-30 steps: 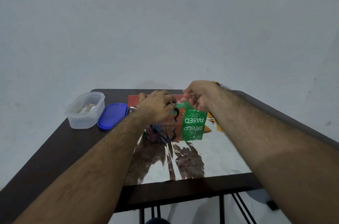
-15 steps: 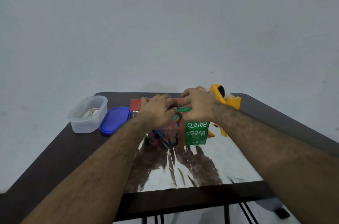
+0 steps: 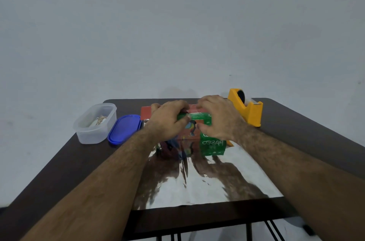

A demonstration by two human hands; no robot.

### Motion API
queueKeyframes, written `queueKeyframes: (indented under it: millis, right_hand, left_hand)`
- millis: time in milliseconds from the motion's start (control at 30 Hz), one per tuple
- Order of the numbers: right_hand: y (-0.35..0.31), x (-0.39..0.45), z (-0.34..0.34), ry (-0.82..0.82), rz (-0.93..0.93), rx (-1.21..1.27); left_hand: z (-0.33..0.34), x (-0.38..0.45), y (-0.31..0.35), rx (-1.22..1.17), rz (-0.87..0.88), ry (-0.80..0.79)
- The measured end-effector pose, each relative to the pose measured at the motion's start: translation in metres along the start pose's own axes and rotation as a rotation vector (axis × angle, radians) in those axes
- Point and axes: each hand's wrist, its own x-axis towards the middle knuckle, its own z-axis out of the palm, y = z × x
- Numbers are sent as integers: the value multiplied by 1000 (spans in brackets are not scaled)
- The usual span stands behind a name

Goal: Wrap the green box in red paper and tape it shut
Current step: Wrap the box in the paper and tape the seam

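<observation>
Gripping the green box (image 3: 199,128) from both sides now — left hand (image 3: 167,120) curled over its top left end, fingers bent round the far edge, right hand (image 3: 219,120) clamped on the right end with the thumb down the near face. The box stands on the far part of the wrapping paper (image 3: 207,181), whose silver underside lies up and mirrors the arms, while its red face shows at the far edge (image 3: 145,112) behind the left hand. Compared with a second ago, the box sits lower and squarer: then the right hand had its green end lifted and twisted up off the sheet, and now the lettered end is down on the paper. The right hand has slid off toward the box's right end, so the yellow tape dispenser (image 3: 245,109) — hidden behind that hand a second back — stands in plain sight at the far right of the dark counter (image 3: 59,171). Over on the left, the clear tub (image 3: 94,123) and its blue lid (image 3: 124,129) sit side by side, unmoved.
</observation>
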Motion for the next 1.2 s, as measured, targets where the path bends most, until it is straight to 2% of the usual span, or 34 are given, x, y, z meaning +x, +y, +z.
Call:
queueKeyframes:
  millis: [133, 433, 567, 800, 1033, 1100, 1200]
  right_hand:
    - [-3, 2, 3, -134, -47, -108]
    - [0, -2, 17, 4, -48, -107]
    - [-1, -3, 18, 77, -112, -204]
    - [7, -8, 24, 200, -120, -172]
    - [52, -22, 24, 290, 15, -79]
    - [74, -35, 16, 346, 106, -70]
    - [108, -53, 6, 410, 336, -37]
  left_hand:
    - [0, -2, 0, 3, -1, -8]
    - [5, -2, -3, 110, 98, 66]
    - [3, -3, -2, 191, 130, 104]
    - [1, -3, 0, 265, 139, 4]
    - [-4, 2, -2, 284, 183, -1]
    - [-4, 2, -4, 259, 210, 39]
    - [-6, 1, -1, 223, 256, 113]
